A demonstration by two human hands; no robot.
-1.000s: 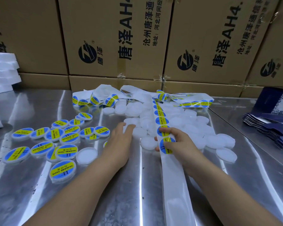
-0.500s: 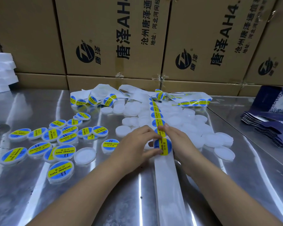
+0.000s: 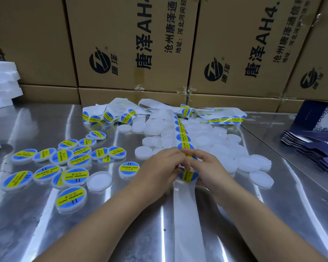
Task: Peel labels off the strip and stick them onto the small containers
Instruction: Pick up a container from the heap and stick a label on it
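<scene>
A long white backing strip (image 3: 187, 214) runs from the near edge up the table, with blue-and-yellow round labels (image 3: 183, 138) on its far part. Both hands meet over the strip at the table's middle. My left hand (image 3: 161, 167) has curled fingers at a blue-and-yellow label (image 3: 187, 175) on the strip's near end. My right hand (image 3: 206, 167) pinches the same label from the right. Whether a container sits under it is hidden. Plain white round containers (image 3: 203, 140) lie heaped behind the hands. Labelled containers (image 3: 78, 175) are spread at the left.
Brown cardboard boxes (image 3: 127, 44) wall off the back of the steel table (image 3: 45, 233). Tangled used strip (image 3: 121, 112) lies in front of them. White foam blocks (image 3: 2, 84) stack at far left. Dark blue folded cartons (image 3: 318, 146) pile at right.
My left hand came from the bare table at left over to the strip and joined my right hand. Both hands now work the label together, a little nearer to me.
</scene>
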